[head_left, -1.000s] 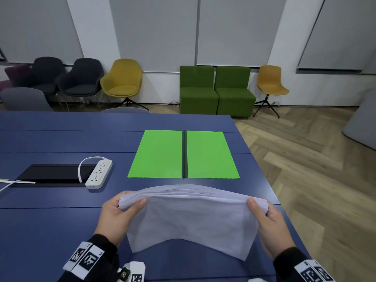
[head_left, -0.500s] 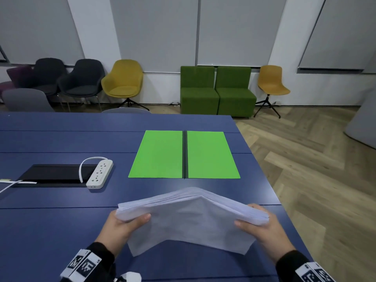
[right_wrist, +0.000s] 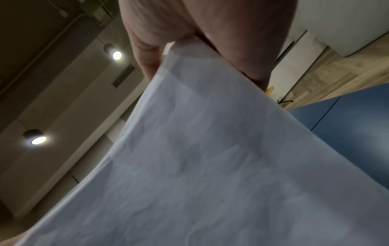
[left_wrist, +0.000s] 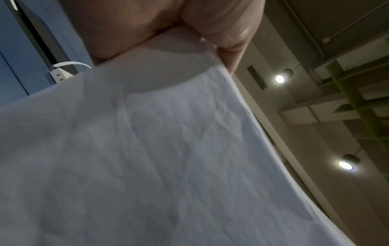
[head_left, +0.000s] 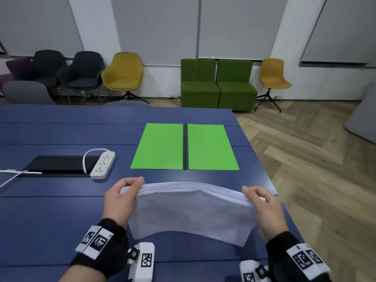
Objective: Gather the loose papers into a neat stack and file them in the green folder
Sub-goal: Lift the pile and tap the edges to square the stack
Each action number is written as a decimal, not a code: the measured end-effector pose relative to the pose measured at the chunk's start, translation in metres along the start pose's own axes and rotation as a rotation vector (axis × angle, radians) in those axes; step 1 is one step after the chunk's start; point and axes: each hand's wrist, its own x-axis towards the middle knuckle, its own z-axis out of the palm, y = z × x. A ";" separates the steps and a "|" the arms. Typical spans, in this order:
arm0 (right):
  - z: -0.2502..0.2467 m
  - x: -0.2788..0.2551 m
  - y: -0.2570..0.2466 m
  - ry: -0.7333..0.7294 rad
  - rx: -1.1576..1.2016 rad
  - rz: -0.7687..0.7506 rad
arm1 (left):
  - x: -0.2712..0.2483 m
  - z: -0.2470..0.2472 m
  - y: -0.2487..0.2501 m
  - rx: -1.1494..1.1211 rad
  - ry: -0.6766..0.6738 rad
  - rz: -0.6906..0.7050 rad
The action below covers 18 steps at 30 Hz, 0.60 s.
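Both hands hold one stack of white papers (head_left: 191, 208) above the blue counter (head_left: 50, 216): the left hand (head_left: 120, 198) pinches the stack's left end, thumb on the near face, and the right hand (head_left: 264, 208) pinches the right end likewise. Sheets sag between them. Beyond the hands, the green folder (head_left: 185, 147) lies open and flat on the counter. A white power strip (head_left: 102, 164) lies beyond the left hand.

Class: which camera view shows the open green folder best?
The head view: the green folder lies open and whole on the blue table, beyond the stack of papers. In both wrist views the papers fill the frame, and no folder shows.
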 end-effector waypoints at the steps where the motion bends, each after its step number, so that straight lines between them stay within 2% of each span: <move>1: 0.000 0.001 0.002 0.018 -0.018 -0.005 | 0.001 0.000 -0.001 -0.009 0.009 0.000; 7: -0.002 0.002 0.004 0.030 -0.039 0.003 | -0.003 0.000 0.001 -0.016 -0.030 0.040; 11: -0.001 0.002 0.005 0.049 -0.079 -0.023 | 0.001 -0.002 -0.001 -0.001 -0.005 -0.002; 13: -0.006 0.000 0.005 -0.016 -0.047 -0.030 | 0.000 -0.007 -0.002 -0.018 -0.074 -0.015; 16: -0.018 -0.005 0.011 -0.122 -0.079 -0.006 | -0.002 -0.019 -0.009 0.021 -0.253 -0.001; 18: -0.022 -0.007 0.019 -0.108 -0.143 0.017 | -0.003 -0.024 -0.018 0.040 -0.317 -0.034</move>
